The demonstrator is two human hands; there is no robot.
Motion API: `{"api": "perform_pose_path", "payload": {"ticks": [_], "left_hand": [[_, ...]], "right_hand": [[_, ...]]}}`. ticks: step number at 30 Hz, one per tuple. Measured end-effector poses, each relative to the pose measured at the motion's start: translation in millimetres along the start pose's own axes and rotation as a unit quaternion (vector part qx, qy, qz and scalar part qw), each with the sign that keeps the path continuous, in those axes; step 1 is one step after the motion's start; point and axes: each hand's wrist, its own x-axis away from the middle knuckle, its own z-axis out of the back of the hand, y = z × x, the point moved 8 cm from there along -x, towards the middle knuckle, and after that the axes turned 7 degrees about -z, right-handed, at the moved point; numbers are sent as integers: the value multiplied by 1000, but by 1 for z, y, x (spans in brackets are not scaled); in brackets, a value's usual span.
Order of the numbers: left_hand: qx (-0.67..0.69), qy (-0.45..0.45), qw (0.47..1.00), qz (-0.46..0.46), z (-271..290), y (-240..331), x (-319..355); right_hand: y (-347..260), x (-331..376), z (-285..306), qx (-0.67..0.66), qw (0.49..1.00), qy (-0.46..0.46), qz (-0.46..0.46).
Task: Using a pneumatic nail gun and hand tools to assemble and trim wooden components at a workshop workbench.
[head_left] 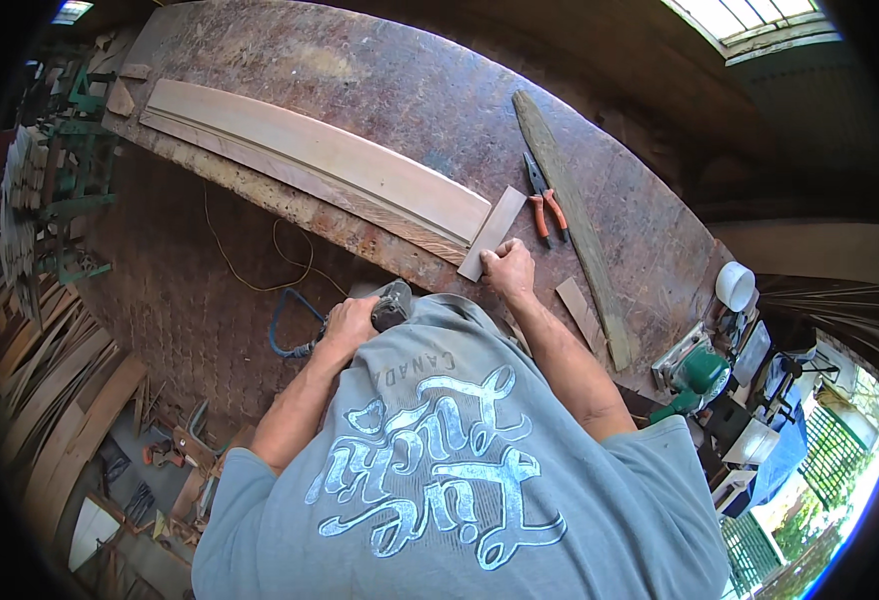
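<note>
While the right hand (508, 268) pins the small board (493, 232) on the worktop (400, 100), its long axis running away from the person, the left hand (350, 325) just beside grips what seems a power tool (392, 305).

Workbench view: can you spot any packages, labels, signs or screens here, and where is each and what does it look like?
No packages, signs or screens show.
Only lettering: a curly white and pale blue print on the person's grey T-shirt, at the bottom middle of the picture.
Green power tool at the bench's right end: any label on it is too small to tell.
</note>
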Motion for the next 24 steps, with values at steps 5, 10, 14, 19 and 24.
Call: {"api": "perform_pose_path", "payload": {"ticks": [5, 10, 14, 19, 24], "left_hand": [[64, 11, 998, -27, 27, 19, 10], [78, 75, 989, -99, 54, 45, 20], [165, 53, 983, -65, 75, 78, 14], [172, 42, 980, -90, 64, 97, -16], [81, 15, 984, -156, 49, 143, -51]], "right_hand": [[-22, 3, 14, 38, 999, -2, 31], [-8, 3, 6, -54, 995, -63, -51], [4, -2, -1, -56, 997, -39, -27], [-2, 3, 1, -73, 997, -23, -14], [4, -2, -4, -88, 996, -20, -4]]}}
